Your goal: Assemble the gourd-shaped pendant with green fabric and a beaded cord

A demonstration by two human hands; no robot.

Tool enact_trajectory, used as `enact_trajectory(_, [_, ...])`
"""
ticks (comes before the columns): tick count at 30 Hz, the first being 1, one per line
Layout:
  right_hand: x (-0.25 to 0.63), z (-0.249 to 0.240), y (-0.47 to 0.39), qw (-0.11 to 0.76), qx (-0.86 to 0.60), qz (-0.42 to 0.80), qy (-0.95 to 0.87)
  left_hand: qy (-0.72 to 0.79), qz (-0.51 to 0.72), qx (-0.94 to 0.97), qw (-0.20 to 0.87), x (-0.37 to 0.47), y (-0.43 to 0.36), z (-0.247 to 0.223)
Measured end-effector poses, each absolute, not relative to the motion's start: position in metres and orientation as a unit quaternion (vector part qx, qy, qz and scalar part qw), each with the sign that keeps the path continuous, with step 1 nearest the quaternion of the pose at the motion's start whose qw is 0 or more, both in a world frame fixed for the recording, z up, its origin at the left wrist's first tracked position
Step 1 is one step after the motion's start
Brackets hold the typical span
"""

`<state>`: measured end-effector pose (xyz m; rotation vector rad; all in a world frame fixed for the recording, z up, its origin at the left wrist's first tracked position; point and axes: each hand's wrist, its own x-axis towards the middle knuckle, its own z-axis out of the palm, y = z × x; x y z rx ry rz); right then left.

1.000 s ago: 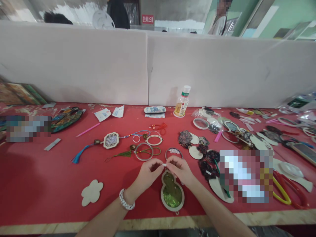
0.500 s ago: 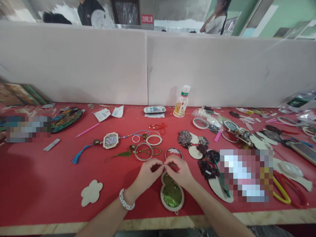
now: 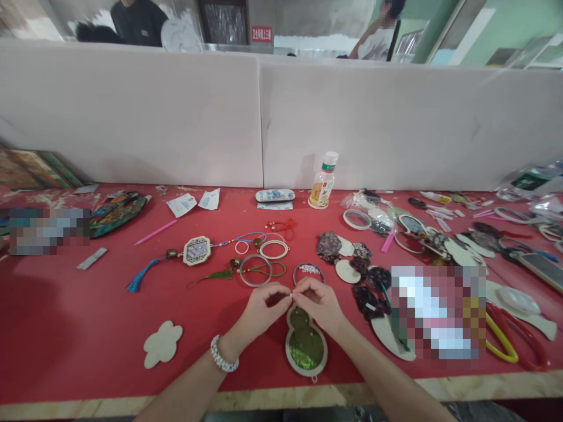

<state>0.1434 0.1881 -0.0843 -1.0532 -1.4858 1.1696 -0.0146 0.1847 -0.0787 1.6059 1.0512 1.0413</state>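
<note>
My left hand (image 3: 264,306) and my right hand (image 3: 321,302) meet fingertip to fingertip at the middle of the red table. Both are closed in a pinch on a tiny whitish bit between them, too small to name. Just below my fingers lies a gourd-shaped pale frame with a shiny green filling (image 3: 307,349), its top partly covered by my right hand. Behind my hands sits a round dish of small white beads (image 3: 309,269). To the left of it lie a clear ring (image 3: 255,270) and a green tassel (image 3: 220,275).
A flower-shaped pale piece (image 3: 163,344) lies at the left, an octagonal pendant (image 3: 197,251) beyond it. A bottle (image 3: 323,180) stands near the white partition (image 3: 132,117). Dark flower pieces (image 3: 329,246), yellow-handled and red-handled tools (image 3: 525,340) crowd the right.
My hands stay almost in place, still fingertip to fingertip; a little more of the whitish bit shows. Beyond the partition, the people have shifted slightly to the left.
</note>
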Motion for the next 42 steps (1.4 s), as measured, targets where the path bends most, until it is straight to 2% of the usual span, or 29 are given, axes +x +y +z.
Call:
enact_trajectory(13, [0.144, -0.084, 0.189, 0.434, -0.456, 0.473, -0.616, 0.453, 0.414, 0.635, 0.469, -0.013, 0.186, -0.084])
enact_trajectory(27, [0.144, -0.077, 0.187, 0.415, -0.418, 0.308, -0.747, 0.473, 0.42, 0.603, 0.485, -0.013, 0.188, -0.089])
enact_trajectory(33, [0.144, -0.082, 0.185, 0.397, -0.403, 0.221, -0.794, 0.477, 0.401, 0.541, 0.564, -0.012, 0.189, -0.093])
enact_trajectory(42, [0.145, -0.084, 0.186, 0.357, -0.386, 0.131, -0.84, 0.463, 0.418, 0.464, 0.629, -0.013, 0.191, -0.092])
